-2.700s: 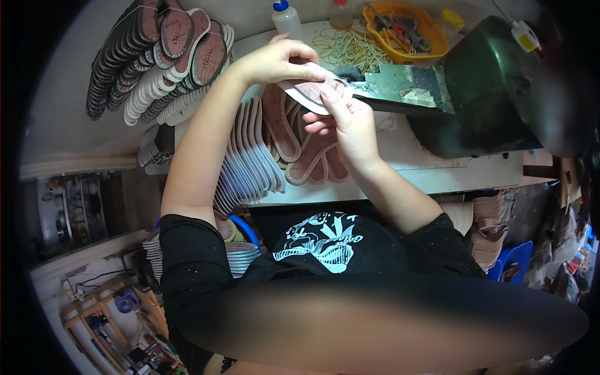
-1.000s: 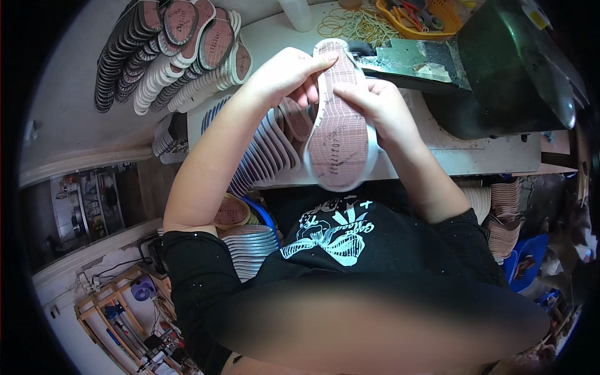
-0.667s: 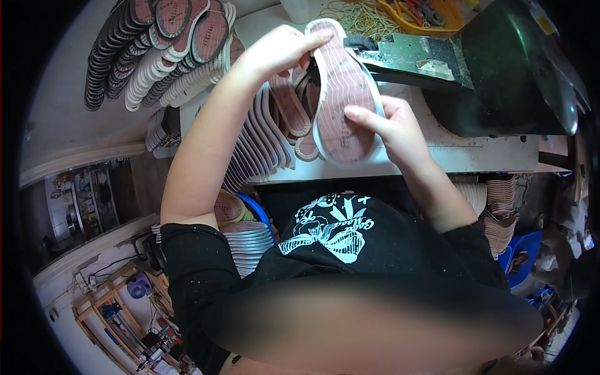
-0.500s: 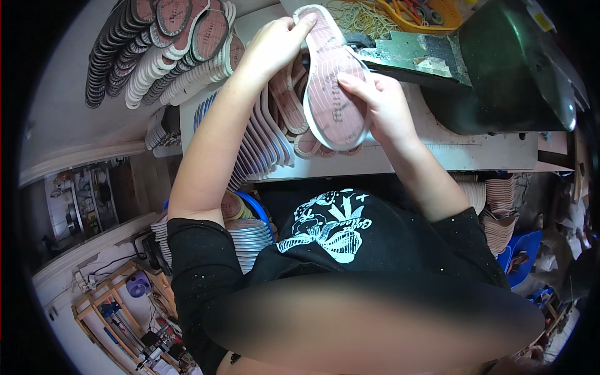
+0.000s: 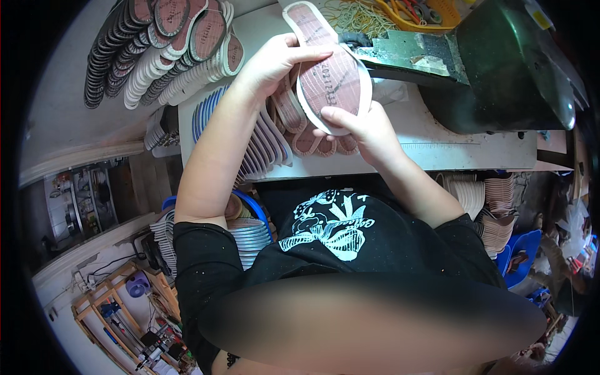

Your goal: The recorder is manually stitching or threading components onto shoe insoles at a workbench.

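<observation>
As grips pinch insole edges, machine alongside

The insole is showing a matt, board-like reddish face, bordered by a smoother white edge. The machine's green housing is gleaming like glossy painted metal, while its flat arm is looking scuffed and rough. The pale tabletop is appearing smooth. The yellow basket is looking like plastic; the black shirt is showing matt cloth.
</observation>
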`<state>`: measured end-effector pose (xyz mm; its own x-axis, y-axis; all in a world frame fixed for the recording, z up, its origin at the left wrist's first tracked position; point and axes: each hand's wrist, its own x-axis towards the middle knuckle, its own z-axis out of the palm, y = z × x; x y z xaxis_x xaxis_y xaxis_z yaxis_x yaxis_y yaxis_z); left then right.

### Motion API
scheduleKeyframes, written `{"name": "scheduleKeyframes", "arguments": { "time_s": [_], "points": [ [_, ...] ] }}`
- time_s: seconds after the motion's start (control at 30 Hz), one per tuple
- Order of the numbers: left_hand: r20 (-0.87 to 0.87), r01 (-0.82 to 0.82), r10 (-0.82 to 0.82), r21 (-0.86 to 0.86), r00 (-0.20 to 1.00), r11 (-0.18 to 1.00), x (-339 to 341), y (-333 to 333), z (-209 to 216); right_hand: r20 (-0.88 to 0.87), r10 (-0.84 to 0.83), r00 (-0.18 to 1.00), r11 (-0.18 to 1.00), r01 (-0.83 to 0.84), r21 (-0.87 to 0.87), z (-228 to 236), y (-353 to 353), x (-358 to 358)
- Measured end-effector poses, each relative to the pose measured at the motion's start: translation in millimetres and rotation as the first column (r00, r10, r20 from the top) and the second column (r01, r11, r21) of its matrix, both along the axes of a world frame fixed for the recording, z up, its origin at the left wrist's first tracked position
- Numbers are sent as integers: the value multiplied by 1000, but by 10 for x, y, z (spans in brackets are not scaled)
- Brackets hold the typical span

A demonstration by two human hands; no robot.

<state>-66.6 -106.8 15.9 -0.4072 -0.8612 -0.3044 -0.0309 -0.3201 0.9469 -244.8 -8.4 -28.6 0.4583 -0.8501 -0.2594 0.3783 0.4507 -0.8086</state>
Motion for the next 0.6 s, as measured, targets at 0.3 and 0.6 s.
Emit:
{"name": "scheduleKeyframes", "arguments": {
  "time_s": [0.3,0.6],
  "points": [
    [808,492,-3,-356,589,794,33,-392,287,220,-266,938,961,275,-9,48,-172,240],
    [596,586,-459,-26,660,810,254,-892,132,238,-331,913,922,366,-124,90,-269,291]
  ]
}}
